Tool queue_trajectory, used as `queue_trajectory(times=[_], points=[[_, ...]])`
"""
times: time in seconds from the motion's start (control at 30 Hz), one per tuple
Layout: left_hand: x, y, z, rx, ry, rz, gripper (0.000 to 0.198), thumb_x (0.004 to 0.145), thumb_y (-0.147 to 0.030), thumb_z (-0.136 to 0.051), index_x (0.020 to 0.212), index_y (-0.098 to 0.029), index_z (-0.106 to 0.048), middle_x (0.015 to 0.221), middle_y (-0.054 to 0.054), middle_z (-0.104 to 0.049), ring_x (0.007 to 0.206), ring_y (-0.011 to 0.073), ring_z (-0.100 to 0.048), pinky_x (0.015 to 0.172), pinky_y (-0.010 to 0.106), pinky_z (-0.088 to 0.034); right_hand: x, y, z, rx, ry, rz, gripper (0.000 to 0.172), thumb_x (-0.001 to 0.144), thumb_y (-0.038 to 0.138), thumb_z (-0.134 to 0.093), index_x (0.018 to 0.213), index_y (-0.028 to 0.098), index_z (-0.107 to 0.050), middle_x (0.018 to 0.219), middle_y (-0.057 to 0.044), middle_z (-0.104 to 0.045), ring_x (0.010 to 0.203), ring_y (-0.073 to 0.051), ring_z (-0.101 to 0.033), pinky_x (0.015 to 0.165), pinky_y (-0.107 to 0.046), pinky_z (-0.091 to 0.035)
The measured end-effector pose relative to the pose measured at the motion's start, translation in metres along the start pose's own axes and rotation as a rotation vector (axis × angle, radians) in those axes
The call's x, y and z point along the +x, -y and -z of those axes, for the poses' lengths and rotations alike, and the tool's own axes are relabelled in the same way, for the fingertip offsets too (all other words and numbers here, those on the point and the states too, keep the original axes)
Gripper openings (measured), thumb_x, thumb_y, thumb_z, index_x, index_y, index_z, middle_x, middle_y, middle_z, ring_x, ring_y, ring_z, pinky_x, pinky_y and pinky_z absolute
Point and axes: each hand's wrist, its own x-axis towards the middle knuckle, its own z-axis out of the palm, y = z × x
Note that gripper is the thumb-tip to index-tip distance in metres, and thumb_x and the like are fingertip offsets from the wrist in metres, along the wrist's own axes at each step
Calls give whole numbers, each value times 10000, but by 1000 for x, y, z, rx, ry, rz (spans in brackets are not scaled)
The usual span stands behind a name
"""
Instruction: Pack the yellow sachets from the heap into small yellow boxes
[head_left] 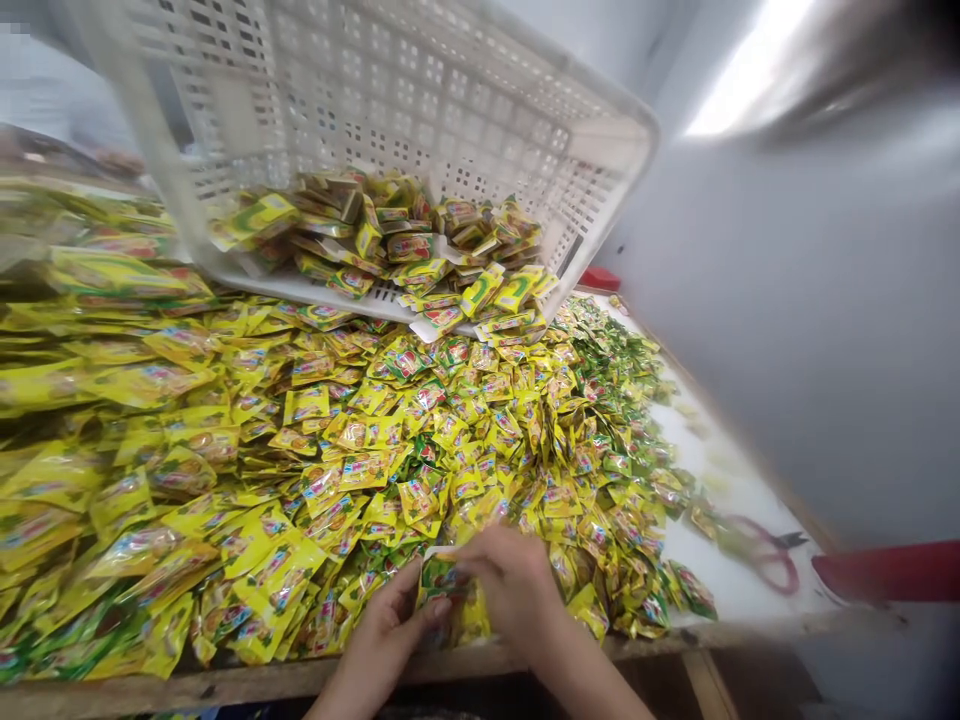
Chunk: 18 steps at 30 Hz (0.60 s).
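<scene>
Left hand (391, 628) curls its fingers around the lower edge of a small bundle of sachets (437, 578), with the thumb pressed on its face. The right hand (512, 585) closes over the bundle's other side, fingers bent down on it. The bundle sits at the near edge of the counter (739, 590), against a broad pile of sachets (390, 430), yellow and green. A white basket (525, 110) leans tilted over the pile's far side, with more sachets inside. Pink-handled scissors (772, 555) lie on bare counter to the right, below a grey wall (825, 350).
</scene>
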Motion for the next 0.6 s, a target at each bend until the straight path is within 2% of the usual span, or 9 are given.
queue_trajectory(times=[0.13, 0.2, 0.4, 0.5, 0.6], points=[[0, 1, 1, 10, 15, -52, 397, 839, -332, -677, 1224, -242, -638, 1280, 55, -663, 1235, 288, -548, 1022, 371, -436, 6, 5, 6, -118, 102, 52, 166, 836, 63, -567, 753, 180, -649, 715, -21, -640, 672, -140, -582, 619, -216, -405], [0, 2, 0, 19, 9, -70, 397, 841, -329, -676, 1225, -238, -636, 1292, 61, -654, 1236, 287, -546, 1021, 369, -436, 7, 7, 7, -134, 112, 57, 160, 835, 64, -564, 759, 182, -641, 711, -18, -626, 666, -139, -572, 607, -215, -401], [1, 5, 0, 3, 14, -62, 359, 837, -330, -682, 1179, -227, -648, 1259, 61, -672, 1146, 267, -603, 1015, 367, -446, -1, 3, -6, 25, -89, 58, 168, 866, 90, -567, 758, 190, -650, 723, -13, -652, 704, -132, -607, 667, -213, -455], [0, 6, 1, 0, -10, -36, 397, 819, -333, -699, 1198, -228, -642, 1290, 61, -655, 1191, 279, -579, 1051, 386, -422, -6, -1, -9, 56, -110, 36, 165, 875, 110, -568, 762, 195, -654, 720, -12, -654, 696, -136, -610, 654, -223, -468], [1, 6, 1, 1, -19, -21, 458, 804, -336, -712, 1242, -238, -623, 1280, 57, -665, 1200, 287, -579, 1052, 394, -425, -3, 1, 0, 42, -58, 31, 179, 887, 124, -565, 767, 197, -676, 753, -23, -657, 708, -143, -601, 658, -242, -474]])
